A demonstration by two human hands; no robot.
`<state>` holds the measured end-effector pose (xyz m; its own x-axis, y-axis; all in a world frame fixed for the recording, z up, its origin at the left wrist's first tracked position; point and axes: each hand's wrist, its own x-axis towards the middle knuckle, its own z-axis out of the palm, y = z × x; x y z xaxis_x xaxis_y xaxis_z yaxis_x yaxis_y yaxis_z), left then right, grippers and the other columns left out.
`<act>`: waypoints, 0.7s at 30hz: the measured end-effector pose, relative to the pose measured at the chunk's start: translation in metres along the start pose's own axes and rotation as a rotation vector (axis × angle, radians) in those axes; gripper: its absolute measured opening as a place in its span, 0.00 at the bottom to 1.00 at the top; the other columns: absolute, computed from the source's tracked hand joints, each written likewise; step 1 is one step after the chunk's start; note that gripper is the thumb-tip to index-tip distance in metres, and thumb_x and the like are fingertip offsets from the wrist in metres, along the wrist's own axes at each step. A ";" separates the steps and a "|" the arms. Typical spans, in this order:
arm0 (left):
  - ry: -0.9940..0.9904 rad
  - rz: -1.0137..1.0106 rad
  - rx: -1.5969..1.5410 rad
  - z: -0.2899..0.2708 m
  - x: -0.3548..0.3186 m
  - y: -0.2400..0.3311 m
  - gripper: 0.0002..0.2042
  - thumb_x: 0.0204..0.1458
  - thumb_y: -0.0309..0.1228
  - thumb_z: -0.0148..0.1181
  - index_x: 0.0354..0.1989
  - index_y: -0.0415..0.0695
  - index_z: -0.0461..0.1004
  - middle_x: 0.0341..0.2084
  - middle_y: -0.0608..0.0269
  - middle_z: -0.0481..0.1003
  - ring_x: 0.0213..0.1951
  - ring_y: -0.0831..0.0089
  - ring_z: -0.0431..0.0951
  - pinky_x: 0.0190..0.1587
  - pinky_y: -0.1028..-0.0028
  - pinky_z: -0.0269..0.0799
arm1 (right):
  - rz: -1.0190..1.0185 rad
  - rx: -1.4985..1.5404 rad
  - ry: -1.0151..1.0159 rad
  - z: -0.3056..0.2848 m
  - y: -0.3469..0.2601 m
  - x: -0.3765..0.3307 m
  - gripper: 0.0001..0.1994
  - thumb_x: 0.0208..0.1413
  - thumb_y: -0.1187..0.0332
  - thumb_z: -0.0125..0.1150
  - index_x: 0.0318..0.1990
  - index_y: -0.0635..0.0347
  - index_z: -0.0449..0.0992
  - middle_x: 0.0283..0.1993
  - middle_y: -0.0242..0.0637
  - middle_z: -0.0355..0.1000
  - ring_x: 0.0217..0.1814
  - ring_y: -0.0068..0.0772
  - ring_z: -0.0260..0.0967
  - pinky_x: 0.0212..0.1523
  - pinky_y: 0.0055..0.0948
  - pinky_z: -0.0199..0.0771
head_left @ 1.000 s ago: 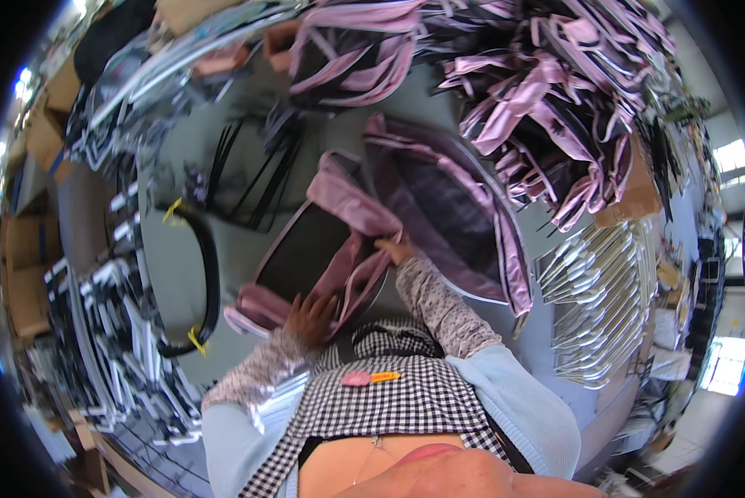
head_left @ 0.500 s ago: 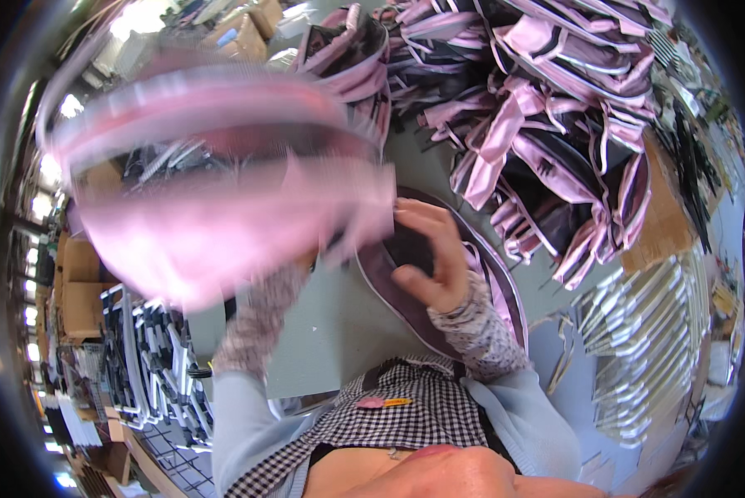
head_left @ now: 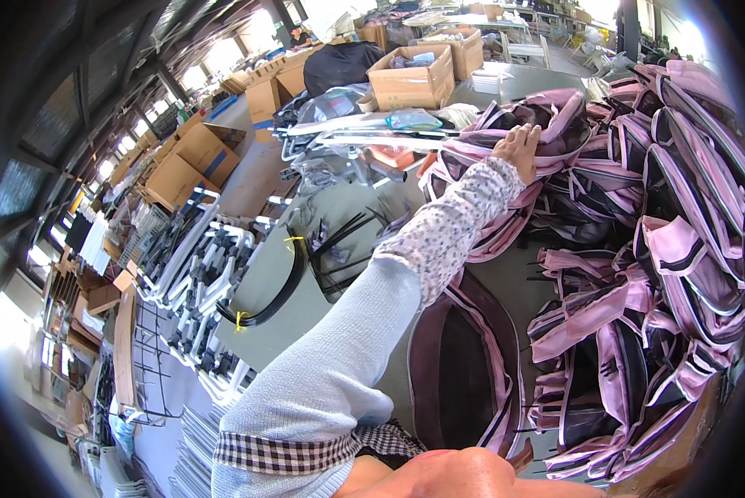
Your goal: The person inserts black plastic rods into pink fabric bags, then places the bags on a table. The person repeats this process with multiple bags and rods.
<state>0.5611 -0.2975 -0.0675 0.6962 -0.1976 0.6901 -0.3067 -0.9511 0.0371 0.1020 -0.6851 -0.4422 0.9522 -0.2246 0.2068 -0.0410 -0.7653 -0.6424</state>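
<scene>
Grey table (head_left: 283, 324) — pink fabric (head_left: 669, 241); black strips (head_left: 292, 280), rods (head_left: 341, 236)

A head-worn fisheye looks down over the table (head_left: 277, 329).

Pink covers (head_left: 675, 249), right: many, uncountable
Lone cover (head_left: 460, 373), lower centre: one
Black arc (head_left: 283, 284), centre left: one
Its yellow ties (head_left: 240, 320): two

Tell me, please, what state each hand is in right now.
Left hand: open, fingers extended over a pink-and-black fabric bag.
Right hand: not clearly visible; its state cannot be told.
</scene>
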 end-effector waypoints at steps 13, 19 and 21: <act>-0.710 -0.408 -0.586 -0.058 -0.421 0.092 0.23 0.49 0.35 0.62 0.54 0.41 0.70 0.48 0.49 0.71 0.54 0.51 0.70 0.57 0.60 0.67 | 0.060 -0.127 -0.407 0.056 -0.025 0.052 0.27 0.36 0.46 0.73 0.40 0.53 0.75 0.43 0.48 0.72 0.51 0.56 0.65 0.53 0.52 0.64; -1.059 -0.491 -0.549 -0.112 -0.501 0.125 0.21 0.49 0.37 0.62 0.50 0.40 0.73 0.43 0.46 0.76 0.45 0.48 0.75 0.52 0.58 0.72 | 0.159 -0.190 -0.603 0.005 -0.132 0.055 0.29 0.51 0.46 0.63 0.54 0.59 0.73 0.49 0.53 0.73 0.51 0.58 0.71 0.49 0.51 0.72; -0.927 -0.743 -0.663 -0.118 -0.520 0.141 0.28 0.53 0.42 0.62 0.56 0.34 0.69 0.45 0.45 0.75 0.46 0.53 0.77 0.50 0.59 0.73 | 0.115 0.094 -0.606 -0.007 -0.155 0.049 0.24 0.50 0.52 0.67 0.47 0.61 0.73 0.37 0.50 0.76 0.38 0.55 0.75 0.40 0.46 0.74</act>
<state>0.0789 -0.3005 -0.3359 0.9285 -0.0288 -0.3703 0.2598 -0.6619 0.7031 0.1530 -0.5817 -0.3271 0.9470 0.1006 -0.3052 -0.1531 -0.6940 -0.7035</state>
